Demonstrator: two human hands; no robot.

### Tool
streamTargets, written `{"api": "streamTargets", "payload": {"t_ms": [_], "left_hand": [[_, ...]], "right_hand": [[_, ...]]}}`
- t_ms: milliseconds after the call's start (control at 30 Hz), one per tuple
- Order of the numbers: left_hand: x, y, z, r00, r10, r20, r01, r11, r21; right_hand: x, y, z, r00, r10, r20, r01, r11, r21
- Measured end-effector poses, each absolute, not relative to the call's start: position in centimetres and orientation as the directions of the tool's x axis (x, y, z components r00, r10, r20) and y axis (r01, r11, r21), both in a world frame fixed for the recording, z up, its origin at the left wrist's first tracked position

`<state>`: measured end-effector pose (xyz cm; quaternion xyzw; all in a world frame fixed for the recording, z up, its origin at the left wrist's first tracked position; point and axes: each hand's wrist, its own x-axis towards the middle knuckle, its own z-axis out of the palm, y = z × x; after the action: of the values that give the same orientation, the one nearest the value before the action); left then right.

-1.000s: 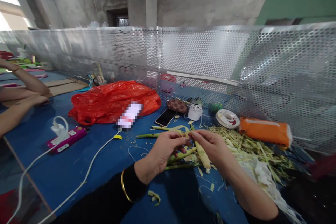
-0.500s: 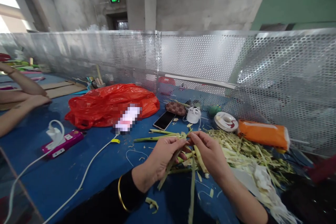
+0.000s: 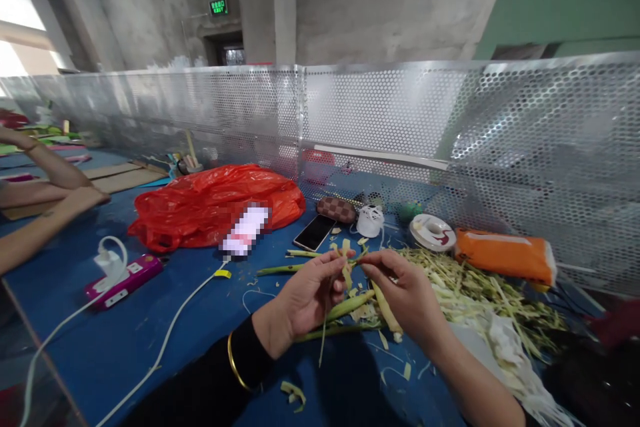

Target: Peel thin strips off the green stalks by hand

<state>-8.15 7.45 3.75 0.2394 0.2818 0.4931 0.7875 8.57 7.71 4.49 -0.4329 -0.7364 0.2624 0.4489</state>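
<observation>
Pale-green strip, ctr of frame, pinched in L hand, long axis approx. upright; R hand just right of it, fingertips close tog., can't tell if pinching.

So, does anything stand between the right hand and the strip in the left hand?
Nothing visible does. The right hand is close beside the strip in the left hand; the stalks lie on the table below.

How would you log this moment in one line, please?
left hand: pinching pale strip | right hand: close by, grip unclear | around: green stalks, red bag, orange packet | surface: blue table
</observation>
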Motion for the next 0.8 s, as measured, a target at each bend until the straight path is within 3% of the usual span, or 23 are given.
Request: {"api": "streamTargets", "payload": {"t_ms": [200,267,433,600,800], "left_hand": [[-8.14,6.72,4.23,0.484,0.867,-0.118,-0.702,0.465,0.539],[-8.18,6.71,4.14,0.502,0.860,-0.097,-0.710,0.473,0.522],[-8.32,6.77,3.94,0.489,0.863,-0.127,-0.697,0.474,0.538],[-8.23,6.57,4.32,0.434,0.880,-0.193,-0.655,0.455,0.603],[-7.90,6.75,4.10,0.450,0.876,-0.171,-0.652,0.453,0.608]], "right_hand": [[8.37,7.19,4.78,-0.122,0.693,0.710,0.504,0.660,-0.558],[8.27,7.15,4.72,-0.160,0.630,0.760,0.538,0.701,-0.468],[7.99,7.33,4.46,-0.290,0.517,0.805,0.582,0.763,-0.280],[7.97,7.24,4.50,-0.314,0.493,0.811,0.607,0.762,-0.227],[8.05,7.40,4.07,-0.316,0.463,0.828,0.665,0.731,-0.155]]}}
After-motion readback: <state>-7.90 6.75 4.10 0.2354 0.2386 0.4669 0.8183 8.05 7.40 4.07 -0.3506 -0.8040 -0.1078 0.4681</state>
